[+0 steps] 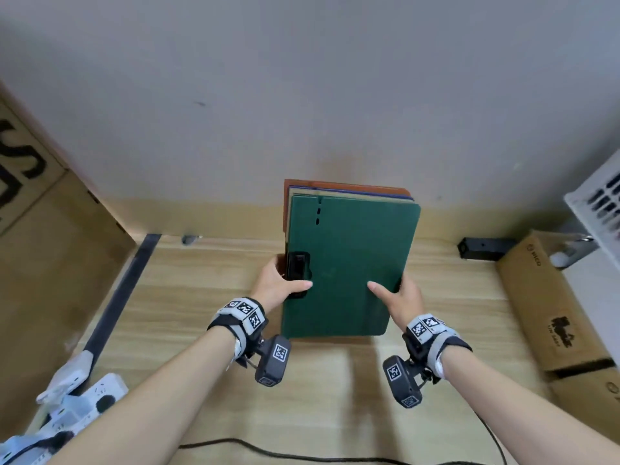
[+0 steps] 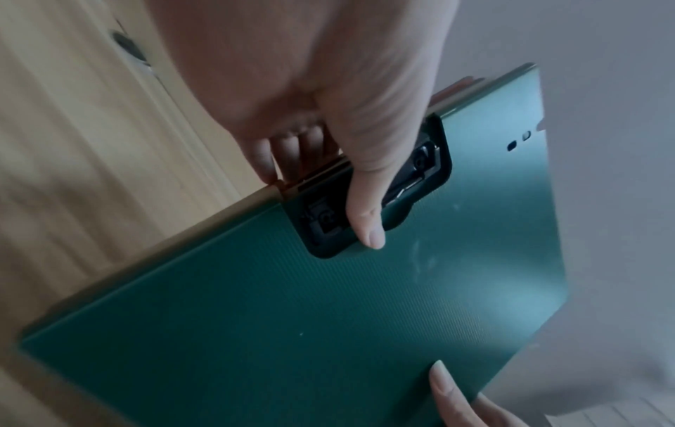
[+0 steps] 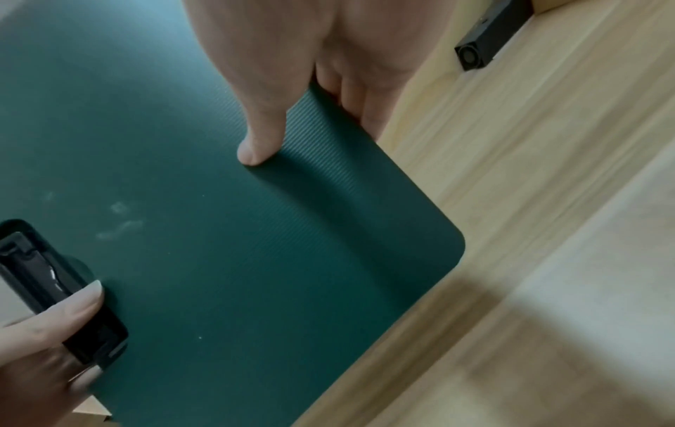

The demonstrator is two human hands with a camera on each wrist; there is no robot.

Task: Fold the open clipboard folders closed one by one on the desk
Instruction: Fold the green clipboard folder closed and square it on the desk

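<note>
A stack of closed clipboard folders is lifted above the wooden desk (image 1: 208,330), tilted up toward the wall. A dark green folder (image 1: 349,263) (image 2: 328,303) (image 3: 182,202) lies on top; blue and orange-brown ones (image 1: 352,186) peek out behind it. My left hand (image 1: 280,280) (image 2: 328,144) grips the stack's left edge, thumb across the black clip (image 1: 297,266) (image 2: 409,173), fingers underneath. My right hand (image 1: 399,293) (image 3: 303,86) grips the right edge, thumb on the green cover, fingers under it.
Cardboard boxes stand at the left (image 1: 50,246) and right (image 1: 553,303). A small black device (image 1: 483,248) (image 3: 489,40) sits at the back right of the desk. A white basket (image 1: 600,203) is at far right, white power strips (image 1: 77,394) at lower left, and a black cable (image 1: 268,448) crosses the front.
</note>
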